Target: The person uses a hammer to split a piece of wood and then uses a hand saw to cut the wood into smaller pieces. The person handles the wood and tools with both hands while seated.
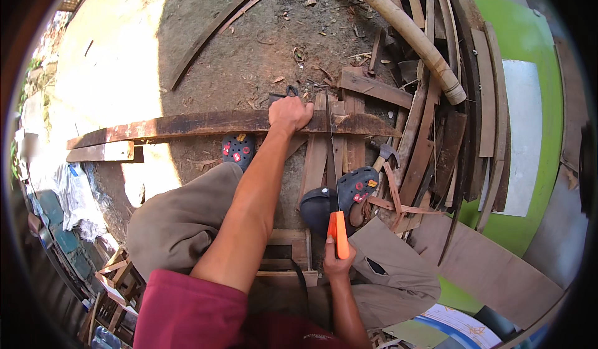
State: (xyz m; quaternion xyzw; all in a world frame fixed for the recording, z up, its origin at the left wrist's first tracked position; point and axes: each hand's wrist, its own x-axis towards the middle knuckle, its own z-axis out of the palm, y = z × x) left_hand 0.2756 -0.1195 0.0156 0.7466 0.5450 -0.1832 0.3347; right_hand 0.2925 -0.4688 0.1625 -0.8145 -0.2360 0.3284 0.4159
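Note:
A long dark wooden plank (205, 124) lies crosswise in front of me. My left hand (290, 113) is closed over it, with the fingertips hidden beyond its far edge. A small black object with a loop (292, 90) shows just past those fingers; its kind is unclear. My right hand (339, 262) is wrapped round the orange handle of a handsaw (332, 181). The saw's blade points away from me and crosses the plank to the right of my left hand. Shorter boards (316, 168) lie beneath the plank there.
My dark clogs (238, 150) are on the near side of the plank. A hammer (385, 154) lies right of the saw. Scrap wood and a bamboo pole (411, 34) are piled at the right, beside a green sheet (529, 131). A curved board (215, 31) rests on the dirt ahead.

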